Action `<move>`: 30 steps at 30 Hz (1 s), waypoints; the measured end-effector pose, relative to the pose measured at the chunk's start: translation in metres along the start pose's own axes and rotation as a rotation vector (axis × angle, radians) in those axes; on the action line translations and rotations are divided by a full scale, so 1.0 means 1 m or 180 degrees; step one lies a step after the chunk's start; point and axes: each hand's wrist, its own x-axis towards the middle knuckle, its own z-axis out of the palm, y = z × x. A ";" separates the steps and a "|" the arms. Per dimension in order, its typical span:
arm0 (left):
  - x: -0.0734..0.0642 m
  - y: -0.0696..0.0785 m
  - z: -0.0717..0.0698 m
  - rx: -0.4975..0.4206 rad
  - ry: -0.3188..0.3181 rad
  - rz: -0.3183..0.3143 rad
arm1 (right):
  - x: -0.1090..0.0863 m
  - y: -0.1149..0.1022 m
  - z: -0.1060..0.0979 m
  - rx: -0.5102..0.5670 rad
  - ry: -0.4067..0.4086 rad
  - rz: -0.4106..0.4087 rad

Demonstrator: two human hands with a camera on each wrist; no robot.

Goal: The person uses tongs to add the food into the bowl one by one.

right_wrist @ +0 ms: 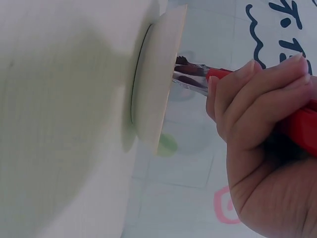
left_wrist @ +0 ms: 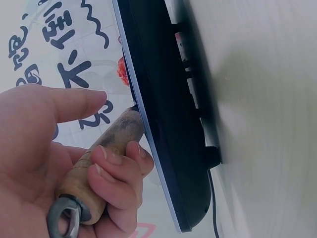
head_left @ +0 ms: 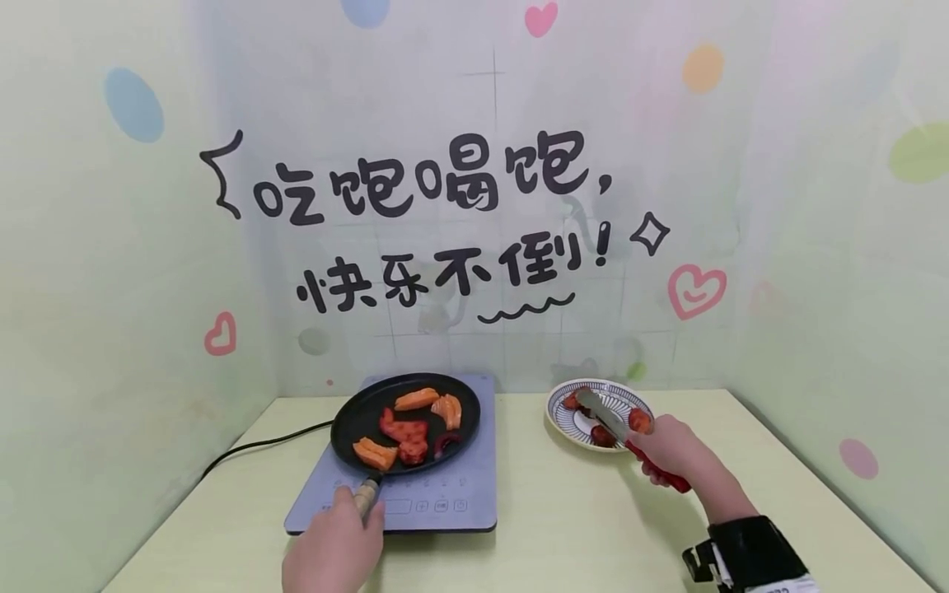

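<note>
My left hand (head_left: 335, 539) grips the wooden handle (left_wrist: 116, 139) of a black frying pan (head_left: 356, 445), fingers curled round it from below. Orange salmon-like pieces (head_left: 375, 454) and a red, glossy piece of meat (head_left: 404, 431) lie in the pan, with a dark red curl (head_left: 446, 445) near its right rim. My right hand (head_left: 670, 449) holds tongs with red handles (right_wrist: 299, 130). The metal tips (head_left: 593, 405) of the tongs are over a patterned plate (head_left: 569, 428), at a reddish food piece on its far left; whether they pinch it I cannot tell. Other reddish pieces (head_left: 603, 436) lie on the plate.
Under the pan is a flat induction cooker (head_left: 474, 494) on a pale table (head_left: 563, 527). Its black cord (head_left: 259, 445) runs off to the left. Walls with printed writing (head_left: 445, 181) close in the back and both sides.
</note>
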 end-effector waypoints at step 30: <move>-0.002 0.003 -0.001 -0.0014 0.0002 -0.0061 | -0.014 -0.023 -0.024 0.0118 0.0243 -0.0215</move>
